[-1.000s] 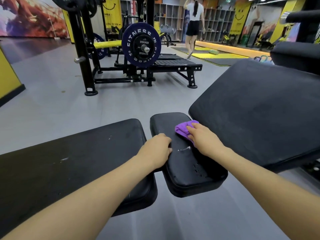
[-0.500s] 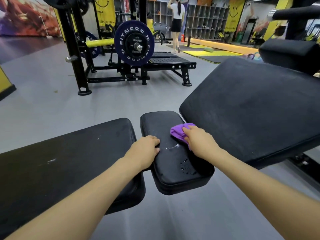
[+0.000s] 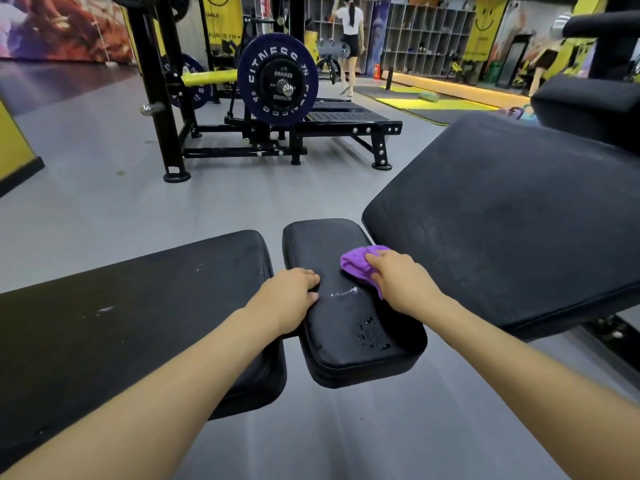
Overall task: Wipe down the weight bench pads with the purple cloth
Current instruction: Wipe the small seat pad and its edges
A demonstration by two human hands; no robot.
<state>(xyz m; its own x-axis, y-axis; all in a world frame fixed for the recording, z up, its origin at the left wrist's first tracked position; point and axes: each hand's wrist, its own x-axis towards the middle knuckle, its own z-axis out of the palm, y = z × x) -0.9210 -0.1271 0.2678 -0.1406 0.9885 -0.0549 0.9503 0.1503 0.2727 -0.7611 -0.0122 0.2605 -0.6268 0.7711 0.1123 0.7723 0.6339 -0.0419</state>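
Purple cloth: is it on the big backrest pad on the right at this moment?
No. The purple cloth lies under the right hand on the small middle pad, short of the large right pad.

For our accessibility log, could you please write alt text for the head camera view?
A person's right hand presses a purple cloth onto a small black bench pad with wet streaks, while the left hand grips its left edge. Larger black pads flank it.

Grey gym floor [image 3: 86, 188], yellow walls [image 3: 221, 15], cubby shelving [image 3: 426, 32], black rack [image 3: 152, 84]
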